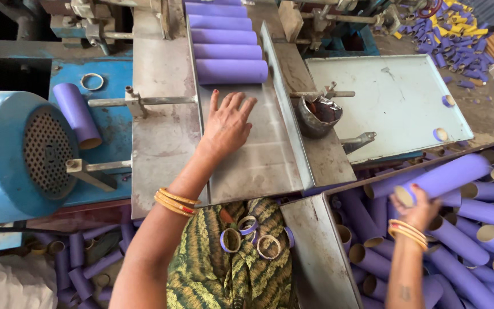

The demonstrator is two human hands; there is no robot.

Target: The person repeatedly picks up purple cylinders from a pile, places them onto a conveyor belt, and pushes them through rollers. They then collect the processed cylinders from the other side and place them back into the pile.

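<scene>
My left hand (227, 123) lies flat, fingers spread, on a sloped metal chute (258, 154), just below a row of purple cardboard tubes (231, 71) lying crosswise on it. The nearest tube sits a little beyond my fingertips, not touched. My right hand (417, 210) grips the end of a long purple tube (450, 174), lifting it from a heap of similar purple tubes (475, 240) at the lower right.
A blue motor housing (15, 154) stands at the left, with a purple tube (76, 113) on a spindle beside it. A dented metal bowl (318, 114) and a white tray (395, 103) lie right of the chute. Cut purple rings (247, 234) rest on my lap.
</scene>
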